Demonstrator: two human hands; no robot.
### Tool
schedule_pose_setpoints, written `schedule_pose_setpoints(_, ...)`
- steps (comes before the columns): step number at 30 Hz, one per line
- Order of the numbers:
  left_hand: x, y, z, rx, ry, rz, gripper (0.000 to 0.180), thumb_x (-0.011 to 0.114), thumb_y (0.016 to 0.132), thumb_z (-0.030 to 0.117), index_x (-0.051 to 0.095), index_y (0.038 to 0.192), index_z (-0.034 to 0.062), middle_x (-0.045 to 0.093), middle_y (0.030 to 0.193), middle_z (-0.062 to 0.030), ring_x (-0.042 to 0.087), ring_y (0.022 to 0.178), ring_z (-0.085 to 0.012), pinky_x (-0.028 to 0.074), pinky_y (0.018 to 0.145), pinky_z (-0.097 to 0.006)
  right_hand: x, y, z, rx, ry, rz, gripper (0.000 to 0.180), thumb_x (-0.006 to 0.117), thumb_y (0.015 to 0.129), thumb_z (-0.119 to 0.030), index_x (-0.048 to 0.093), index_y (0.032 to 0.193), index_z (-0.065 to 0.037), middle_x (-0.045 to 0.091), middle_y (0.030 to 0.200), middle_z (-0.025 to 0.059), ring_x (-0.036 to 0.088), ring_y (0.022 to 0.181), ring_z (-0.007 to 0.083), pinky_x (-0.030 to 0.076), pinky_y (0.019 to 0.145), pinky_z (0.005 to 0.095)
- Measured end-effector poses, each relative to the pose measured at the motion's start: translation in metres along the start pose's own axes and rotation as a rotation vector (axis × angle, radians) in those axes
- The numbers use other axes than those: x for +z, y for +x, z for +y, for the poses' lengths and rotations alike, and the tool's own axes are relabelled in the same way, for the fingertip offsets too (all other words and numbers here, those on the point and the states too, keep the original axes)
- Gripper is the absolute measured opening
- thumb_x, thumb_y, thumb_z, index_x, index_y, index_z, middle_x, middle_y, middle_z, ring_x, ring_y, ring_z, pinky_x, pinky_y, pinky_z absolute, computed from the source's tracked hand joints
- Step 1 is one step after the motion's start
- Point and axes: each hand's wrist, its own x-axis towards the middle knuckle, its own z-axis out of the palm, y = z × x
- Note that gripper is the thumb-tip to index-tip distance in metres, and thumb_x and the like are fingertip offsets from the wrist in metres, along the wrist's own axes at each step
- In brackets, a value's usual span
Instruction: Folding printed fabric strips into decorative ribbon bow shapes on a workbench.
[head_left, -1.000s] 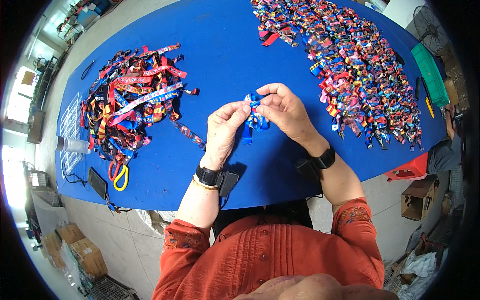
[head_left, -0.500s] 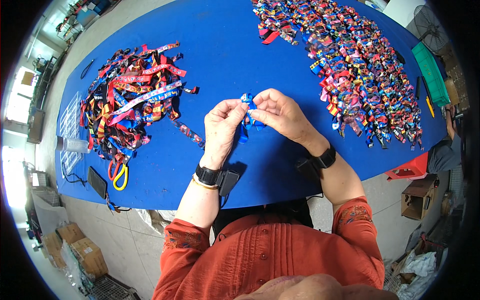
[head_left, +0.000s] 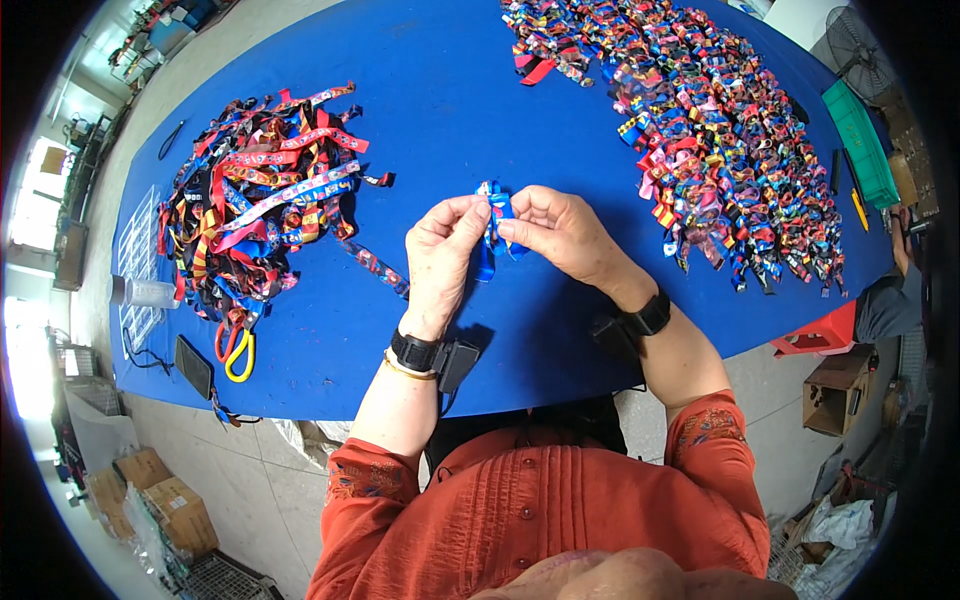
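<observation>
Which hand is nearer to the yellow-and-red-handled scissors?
Left. The left hand is up and to the right of the scissors; the right hand is farther right.

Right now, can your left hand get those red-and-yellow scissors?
Probably: the scissors' handles poke out from the ribbon pile, uncovered, though the left hand is pinching the blue ribbon.

the left grip (head_left: 443,240) and right grip (head_left: 565,232) pinch a looped blue ribbon (head_left: 502,207) over a blue table (head_left: 430,110).

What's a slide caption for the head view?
Left hand and right hand hold a blue ribbon between a ribbon pile and looped ribbons.
</observation>
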Motion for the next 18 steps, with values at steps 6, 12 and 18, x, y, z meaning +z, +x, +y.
schedule_pose_setpoints(6,0.0016,0.0002,0.0002,0.051,0.003,0.001,0.021,0.069,0.089,0.000,0.068,0.109,-0.0001,0.070,0.094,-0.0026,0.061,0.080,-0.0043,0.050,0.076,-0.018,-0.0051,0.0003,-0.0001,0.020,0.003,0.067,0.007,0.062,0.094,-0.007,0.058,0.090,-0.003,0.062,0.080,-0.0027,0.055,0.072,0.0012,0.044,0.061,0.0184)
schedule_pose_setpoints(12,0.0004,-0.0004,0.0007,0.052,0.042,-0.010,0.021,0.068,0.089,-0.001,0.068,0.110,0.0002,0.069,0.095,-0.0012,0.060,0.080,-0.0029,0.049,0.077,-0.017,-0.0044,0.0000,-0.0008,0.019,-0.018,0.089,0.008,0.061,0.095,-0.008,0.057,0.089,-0.005,0.058,0.077,-0.0052,0.051,0.070,-0.0002,0.042,0.059,0.0181)
schedule_pose_setpoints(18,0.0018,-0.0008,0.0013,0.046,0.040,-0.021,0.022,0.068,0.088,-0.002,0.068,0.110,0.0006,0.069,0.094,-0.0010,0.060,0.080,-0.0033,0.049,0.077,-0.018,-0.0066,-0.0004,0.0008,0.010,-0.068,0.105,0.007,0.061,0.096,-0.008,0.057,0.091,-0.005,0.058,0.079,-0.0049,0.051,0.071,-0.0002,0.042,0.059,0.0178)
